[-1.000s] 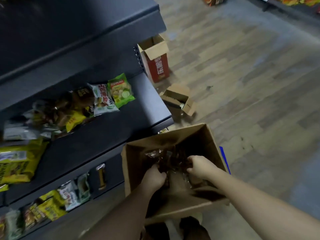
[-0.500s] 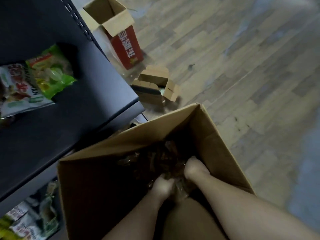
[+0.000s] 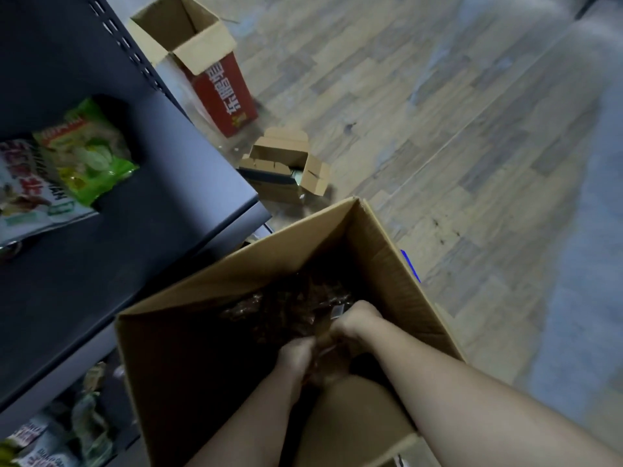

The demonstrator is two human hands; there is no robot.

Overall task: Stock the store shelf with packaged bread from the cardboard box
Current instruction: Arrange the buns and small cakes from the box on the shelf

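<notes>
A person is bending over the open cardboard box [image 3: 387, 251], both bare arms reaching down inside it. The packaged bread [image 3: 286, 308] is lying in a dark heap of clear wrappers at the bottom of the box. The right hand [image 3: 354, 320] is curling its fingers around the crinkled wrapper of one packet, against the box's right wall. The left hand [image 3: 296, 352] is pushing down among the packets just beside it, fingers buried in shadow, so I cannot tell whether it is gripping anything. To the left of the box the dark shelf [image 3: 151, 203] is carrying a green snack bag [image 3: 91, 153]. Beyond the box, on the wooden floor [image 3: 472, 129], a small crumpled carton [image 3: 283, 163] is lying near it, and a tall red carton [image 3: 222, 96] is standing open farther off.
</notes>
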